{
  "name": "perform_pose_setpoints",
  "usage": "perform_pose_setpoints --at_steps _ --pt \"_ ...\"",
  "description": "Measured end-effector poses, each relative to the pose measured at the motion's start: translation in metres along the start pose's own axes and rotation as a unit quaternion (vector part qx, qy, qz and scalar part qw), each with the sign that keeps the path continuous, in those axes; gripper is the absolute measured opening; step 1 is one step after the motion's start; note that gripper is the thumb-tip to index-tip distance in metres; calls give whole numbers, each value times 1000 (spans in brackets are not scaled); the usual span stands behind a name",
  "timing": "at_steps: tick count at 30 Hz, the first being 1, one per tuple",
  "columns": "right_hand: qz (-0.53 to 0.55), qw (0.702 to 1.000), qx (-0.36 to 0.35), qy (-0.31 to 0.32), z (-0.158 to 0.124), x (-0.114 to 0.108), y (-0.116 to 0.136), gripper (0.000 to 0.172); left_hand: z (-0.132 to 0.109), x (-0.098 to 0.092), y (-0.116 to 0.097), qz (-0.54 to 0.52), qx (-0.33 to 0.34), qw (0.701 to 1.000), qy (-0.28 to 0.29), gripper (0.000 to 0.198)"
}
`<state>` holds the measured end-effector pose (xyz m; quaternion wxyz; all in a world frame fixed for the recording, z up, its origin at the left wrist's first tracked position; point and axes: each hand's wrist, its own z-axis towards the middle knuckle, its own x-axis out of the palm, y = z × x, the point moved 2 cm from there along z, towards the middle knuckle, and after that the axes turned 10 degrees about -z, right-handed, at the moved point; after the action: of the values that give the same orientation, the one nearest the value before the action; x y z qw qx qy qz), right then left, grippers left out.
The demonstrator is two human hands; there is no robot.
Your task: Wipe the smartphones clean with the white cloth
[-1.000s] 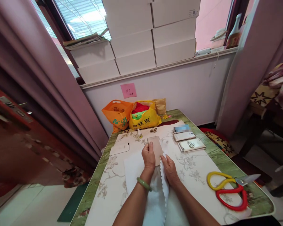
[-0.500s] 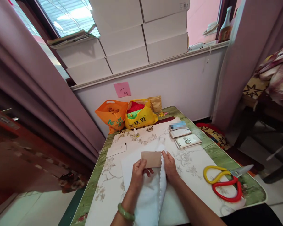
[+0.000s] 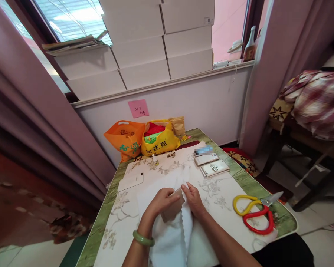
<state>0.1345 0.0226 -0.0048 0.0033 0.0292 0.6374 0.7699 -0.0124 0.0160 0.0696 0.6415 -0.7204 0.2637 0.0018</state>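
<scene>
A white cloth [image 3: 168, 243] with a scalloped edge hangs from my hands over the near middle of the table. My left hand [image 3: 161, 200] is closed at the top of a flat beige-brown rectangular piece [image 3: 171, 210], which tilts down against the cloth. On that wrist is a green bangle [image 3: 143, 238]. My right hand [image 3: 194, 200] pinches the scalloped edge of the cloth, thumb close to the upper right corner of the brown piece. My left fingertips are partly hidden behind it.
Scissors [image 3: 257, 211] with yellow and red handles lie at right. Two phones [image 3: 215, 168] are at the back right, a white phone [image 3: 131, 181] at left. Orange [image 3: 125, 139] and yellow bags [image 3: 160, 142] stand at the back. White boxes [image 3: 141, 52] fill the windowsill.
The brown piece has tipped from facing me to slanting downward. My left hand has turned over its top, nearer my right hand. The whole view has shifted slightly.
</scene>
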Motion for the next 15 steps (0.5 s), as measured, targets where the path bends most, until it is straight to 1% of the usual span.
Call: perform_pose_setpoints --at_steps 2,3,5,7,9,11,13,15 --pt "-4 1000 -5 2 -1 1 1 36 -2 3 7 -37 -7 999 -18 38" --pt "-5 1000 -7 4 -2 1 2 36 -4 4 11 -62 -16 997 -36 38" --pt "-6 1000 -10 9 -3 2 3 35 -9 3 20 -110 -28 989 -89 38" --pt "-6 1000 -11 11 -4 3 4 36 -11 1 27 -142 -20 980 -141 45" --pt "-4 1000 -8 8 -4 3 4 37 -11 -1 28 -159 0 972 -172 48" --pt "-2 1000 -3 3 -3 3 2 39 -8 -2 27 -176 14 965 -196 42" --pt "-1 1000 4 -5 -2 3 -1 41 -5 0 24 -211 15 949 -234 41" --pt "0 1000 13 -18 -2 3 -5 43 -2 8 22 -250 14 928 -275 43"
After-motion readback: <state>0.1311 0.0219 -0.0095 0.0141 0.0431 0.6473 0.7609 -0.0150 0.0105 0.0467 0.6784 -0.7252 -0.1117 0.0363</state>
